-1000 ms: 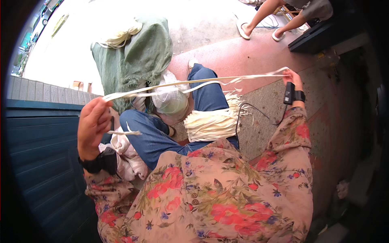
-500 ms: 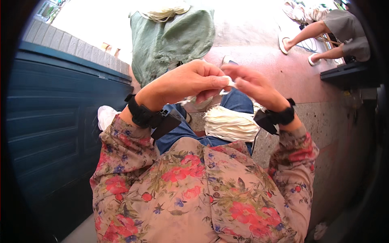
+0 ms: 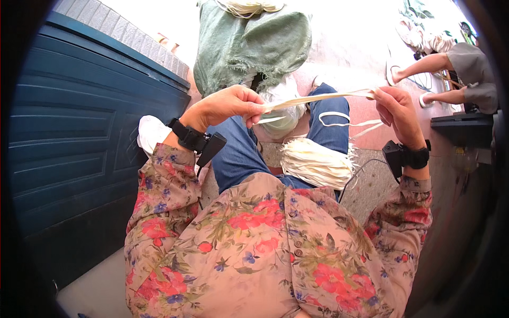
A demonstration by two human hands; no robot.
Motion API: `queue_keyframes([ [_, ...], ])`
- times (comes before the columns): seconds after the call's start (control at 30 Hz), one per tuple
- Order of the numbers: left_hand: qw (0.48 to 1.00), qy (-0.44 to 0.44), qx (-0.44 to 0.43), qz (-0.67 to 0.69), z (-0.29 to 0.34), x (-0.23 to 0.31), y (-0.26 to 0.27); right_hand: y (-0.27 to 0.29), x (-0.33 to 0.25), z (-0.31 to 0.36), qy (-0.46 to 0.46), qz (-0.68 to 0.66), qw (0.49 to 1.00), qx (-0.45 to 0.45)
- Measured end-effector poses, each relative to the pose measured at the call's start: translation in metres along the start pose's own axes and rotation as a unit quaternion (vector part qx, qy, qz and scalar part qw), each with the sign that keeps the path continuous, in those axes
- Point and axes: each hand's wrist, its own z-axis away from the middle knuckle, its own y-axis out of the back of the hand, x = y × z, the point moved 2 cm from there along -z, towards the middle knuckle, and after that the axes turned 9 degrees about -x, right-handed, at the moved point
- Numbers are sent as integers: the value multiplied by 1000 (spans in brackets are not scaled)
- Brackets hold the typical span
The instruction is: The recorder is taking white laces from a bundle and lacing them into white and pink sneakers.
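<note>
From where I stand, I see a seated person who holds a pale strip (image 3: 318, 98) in the air, above the knees. The left hand (image 3: 236, 106) pinches one part of it between thumb and bent fingers; the right hand (image 3: 395, 108) pinches it in the same manner at the other side. So the strip is between the two sets of fingers, touching both. I suppose that it is held at two places and pulled lightly, because in this way it stays almost straight and can be looked at along its length.

Below the right fingers hangs a loose loop (image 3: 334, 124), and under the left fingertips a short end (image 3: 269, 120) sticks out. Lower than both hands, nearer to the right one, a thick bundle (image 3: 318, 161) of similar strips lies across the right thigh of the jeans (image 3: 228, 153); probably it rests there to be in easy reach. Farther away, beyond the left fingers, stands a heap under green sacking (image 3: 252, 47), with a pale skein (image 3: 249, 6) on top, and a whitish plastic bag (image 3: 283, 114) is at its foot.

The strip looks cream-white, flat, narrow and soft, a little bowed. Whether it is one strand or more, I cannot tell. The bundle has the same colour, with a ragged, fringed edge on the right.
</note>
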Motion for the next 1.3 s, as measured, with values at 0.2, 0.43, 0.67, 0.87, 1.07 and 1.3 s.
queue_keyframes([
  [0.2, 997, 21, -7, 68, 0, -10, 0, 13, 1, 6, -28, 38, 998, 34],
  [0.43, 999, -8, -14, 42, -2, -13, -2, 41, 9, 17, -51, 33, 997, 41],
  [0.67, 998, -1, -23, 53, -12, -17, -3, 83, 19, 54, -42, 15, 993, 106],
  [0.87, 998, 6, -42, 40, -23, -18, -8, 122, 25, 95, 10, 16, 994, 109],
  [1.07, 996, 38, -71, 48, -54, -17, -26, 138, 22, 146, -43, 88, 984, 152],
  [1.3, 998, -27, -36, -46, -75, -15, -52, 161, 11, 231, -26, 108, 945, 307],
])
